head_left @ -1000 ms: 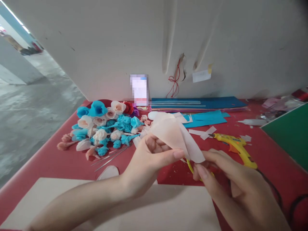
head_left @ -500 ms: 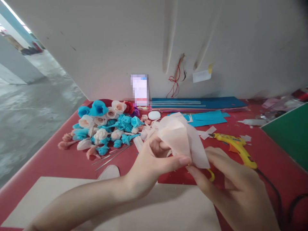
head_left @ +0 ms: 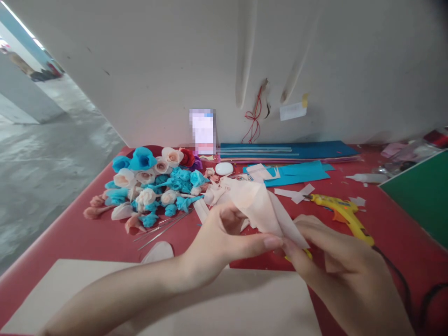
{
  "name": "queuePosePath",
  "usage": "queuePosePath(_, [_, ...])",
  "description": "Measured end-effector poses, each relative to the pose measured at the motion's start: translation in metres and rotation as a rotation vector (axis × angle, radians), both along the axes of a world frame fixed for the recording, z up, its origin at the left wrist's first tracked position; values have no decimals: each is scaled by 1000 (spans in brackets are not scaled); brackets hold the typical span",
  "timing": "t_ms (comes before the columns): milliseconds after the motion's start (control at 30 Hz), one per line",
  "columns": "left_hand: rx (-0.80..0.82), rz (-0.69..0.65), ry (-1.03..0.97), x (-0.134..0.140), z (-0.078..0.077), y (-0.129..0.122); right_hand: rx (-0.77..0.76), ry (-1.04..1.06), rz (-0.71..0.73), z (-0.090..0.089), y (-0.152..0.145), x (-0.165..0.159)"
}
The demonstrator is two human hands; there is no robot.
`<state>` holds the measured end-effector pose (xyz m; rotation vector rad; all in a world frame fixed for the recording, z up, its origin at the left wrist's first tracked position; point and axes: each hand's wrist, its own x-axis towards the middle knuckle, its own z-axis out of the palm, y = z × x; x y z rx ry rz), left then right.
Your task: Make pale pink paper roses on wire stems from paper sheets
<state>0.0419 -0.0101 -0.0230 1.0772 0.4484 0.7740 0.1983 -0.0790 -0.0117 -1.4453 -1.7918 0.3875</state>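
Note:
Between my two hands is a pale pink paper flower (head_left: pixel 257 205), its thin petals wrapped into a cone that leans to the upper left. My left hand (head_left: pixel 224 238) is closed round its left side, the thumb pressed on the lower end. Thumb and fingers of my right hand (head_left: pixel 336 261) pinch the narrow base from the right. Something yellow (head_left: pixel 304 255), partly hidden, shows below the base; I cannot tell what it is. A large cream sheet (head_left: pixel 245 303) lies under my wrists, with a loose pale petal piece (head_left: pixel 159 252) at its far edge.
Blue, pink and white paper flowers (head_left: pixel 145 198) are heaped at the left, thin wires (head_left: pixel 159 233) beside them. A yellow glue gun (head_left: pixel 345 212) lies at the right. Behind are blue paper strips (head_left: pixel 297 172), a white round case (head_left: pixel 224 168) and an upright phone (head_left: pixel 203 133). A green board (head_left: pixel 423 196) stands right.
The paper cone has tipped lower and narrowed, its petals drawn closer together. My right hand has shifted slightly to the right, with the left thumb following.

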Motion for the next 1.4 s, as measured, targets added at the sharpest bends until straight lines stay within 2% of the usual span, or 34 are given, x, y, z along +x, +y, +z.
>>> queuePosePath(133, [-6, -42, -17, -2, 3, 2, -51, 48, 42, 2, 2, 3])
queuePosePath(333, [-79, -9, -87, -1, 6, 3, -32, 71, 55, 2, 1, 2])
queuePosePath(700, [-135, -99, -187, 2, 5, 2, 16, 22, 47, -2, 1, 0])
queuePosePath(900, [-182, -38, -177, 2, 5, 0, 75, -78, 34, -3, -1, -2])
queuePosePath(1067, [-246, -69, -165, 3, 4, -4, 105, -108, -9, -1, -2, -4])
queuePosePath(1267, [-212, -6, -56, 3, 0, -7, 134, -117, 12, -6, -3, -4])
queuePosePath(1400, [-157, -44, -25, 4, 1, -5, 84, -77, 19, -2, -1, 1])
